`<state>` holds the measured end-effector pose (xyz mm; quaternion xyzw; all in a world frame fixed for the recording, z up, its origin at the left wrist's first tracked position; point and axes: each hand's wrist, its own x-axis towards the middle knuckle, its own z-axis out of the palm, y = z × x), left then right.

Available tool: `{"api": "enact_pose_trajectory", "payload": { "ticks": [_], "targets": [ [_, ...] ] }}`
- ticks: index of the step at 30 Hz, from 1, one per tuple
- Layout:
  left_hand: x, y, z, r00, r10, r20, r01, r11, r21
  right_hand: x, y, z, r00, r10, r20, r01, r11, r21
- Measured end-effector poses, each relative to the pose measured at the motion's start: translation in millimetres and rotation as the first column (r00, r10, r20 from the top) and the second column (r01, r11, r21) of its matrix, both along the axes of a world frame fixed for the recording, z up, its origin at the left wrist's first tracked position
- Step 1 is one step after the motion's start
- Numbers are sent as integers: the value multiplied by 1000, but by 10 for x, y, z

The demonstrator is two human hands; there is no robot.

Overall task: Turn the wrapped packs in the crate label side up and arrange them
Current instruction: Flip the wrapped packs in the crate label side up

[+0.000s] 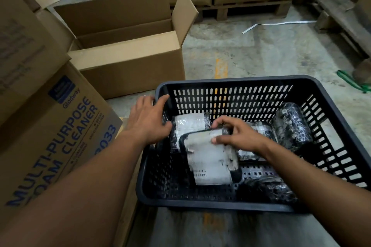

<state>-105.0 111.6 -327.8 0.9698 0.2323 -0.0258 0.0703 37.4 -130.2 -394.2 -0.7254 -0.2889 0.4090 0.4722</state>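
A black slotted plastic crate stood on the concrete floor, with several dark plastic-wrapped packs inside it. The right hand gripped the far end of one large wrapped pack with a white paper label, thumb on the label face and fingers curled over the far edge; the pack lay label up, across the middle of the crate. The left hand hovered at the crate's far-left corner with fingers spread wide, holding nothing, its thumb close to a second labelled pack lying label up at the far left.

A third pack, label partly showing, lay mostly hidden behind the right hand. Two packs showed only dark crinkled wrap: one leaning against the right wall and one in the near-right corner.

The step in hand seemed to be setting the turned pack down beside the others. The next move would likely call for laying it flat in line, then reaching for an unlabelled-looking pack and flipping it.

An open empty cardboard box stood far left, and a printed foam-cleaner carton near left.
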Motion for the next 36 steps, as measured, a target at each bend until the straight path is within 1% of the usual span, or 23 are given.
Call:
{"api": "enact_pose_trajectory", "payload": {
  "ticks": [1,2,3,4,5,6,7,10,12,14,16,18,20,22,23,25,27,28,29,30,33,34,36],
  "targets": [
    [8,-17,21,999,-18,30,17,1000,7,72,-18,87,999,-46,-24,46,999,17],
    [25,-46,45,999,-20,49,22,999,-39,149,-36,172,995,-91,-43,93,995,39],
    [52,-93,83,999,3,53,6,988,-156,221,-50,257,989,-133,-63,137,988,70],
    [81,-145,122,998,41,42,-25,946,-322,276,-51,333,981,-171,-91,180,977,112],
    [119,-199,149,997,72,29,-49,875,-482,323,-42,405,970,-208,-129,227,961,156],
    [152,-259,164,996,89,26,-56,794,-606,359,-22,459,954,-241,-181,274,942,193],
    [183,-313,169,993,107,41,-49,719,-693,389,-2,493,933,-269,-238,322,921,220],
    [262,-348,222,969,229,91,-49,542,-839,444,3,496,879,-304,-368,409,878,251],
    [283,-296,275,958,273,82,-55,459,-887,451,-67,481,893,-249,-374,347,911,221],
    [276,-264,324,966,249,64,-46,411,-910,438,-126,497,931,-157,-328,216,965,151],
    [256,-276,352,972,229,52,-39,377,-925,415,-127,506,944,-110,-310,148,984,100],
    [266,-310,339,951,302,72,-40,351,-936,360,-75,487,929,-140,-342,198,970,142],
    [282,-317,308,903,424,67,-82,324,-943,275,-14,428,887,-219,-408,326,920,216],
    [279,-324,268,883,469,12,-113,237,-965,223,33,367,829,-273,-489,436,863,257],
    [274,-319,248,886,464,-5,-110,200,-974,211,44,355,809,-275,-519,456,852,258],
    [274,-273,242,895,446,-5,-76,142,-987,222,43,365,805,-267,-531,444,864,238],
    [275,-200,263,910,415,11,-18,66,-998,269,19,411,831,-259,-493,406,888,218],
    [279,-174,273,919,395,20,1,47,-999,291,11,430,851,-251,-462,381,899,214],
    [279,-168,278,924,383,26,5,58,-998,296,7,437,868,-248,-430,362,909,206],
    [289,-181,271,923,384,36,-2,99,-995,285,11,427,880,-257,-399,355,914,195],
    [328,-234,227,884,460,85,-71,311,-948,184,62,358,858,-339,-385,432,883,184],
    [334,-231,213,871,483,89,-100,352,-931,154,82,330,839,-359,-408,462,866,190],
    [316,-182,191,862,504,58,-149,361,-921,116,108,291,811,-348,-471,478,857,189]
  ]
}}
